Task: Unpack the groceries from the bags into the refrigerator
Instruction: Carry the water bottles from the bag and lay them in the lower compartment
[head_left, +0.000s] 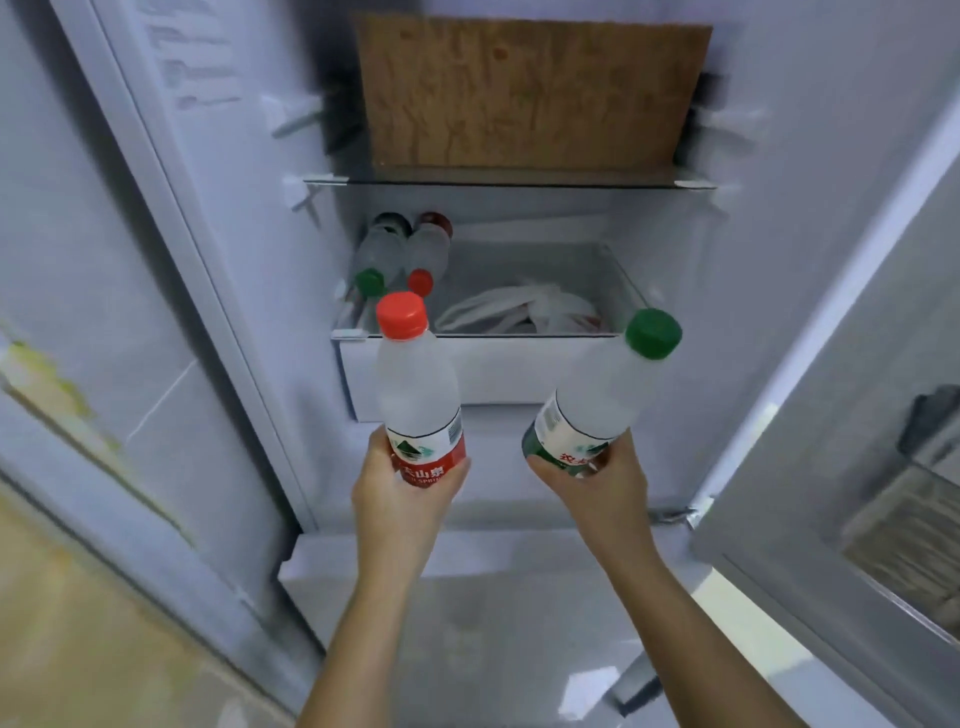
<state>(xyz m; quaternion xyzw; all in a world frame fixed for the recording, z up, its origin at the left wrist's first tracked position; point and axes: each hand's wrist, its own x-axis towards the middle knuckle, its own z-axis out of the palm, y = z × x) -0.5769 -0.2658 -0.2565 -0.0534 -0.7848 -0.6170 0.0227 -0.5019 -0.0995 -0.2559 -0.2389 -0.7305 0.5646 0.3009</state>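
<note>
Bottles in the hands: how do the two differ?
The red-cap bottle has a red label band; the green-cap bottle a green one. The red-cap bottle stands nearly upright in the left hand; the green-cap bottle tilts right in the right hand. Both are clear, capped and gripped low.

Likely a home kitchen: an open refrigerator (769, 249) at 12 o'clock, a pale tiled wall (130, 364) at 9 o'clock.

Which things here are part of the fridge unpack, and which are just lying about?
Job: left hand, red-capped bottle; right hand, green-capped bottle; stored bottles; drawer.
Lying about: wooden board, glass shelf, white bag.
</note>
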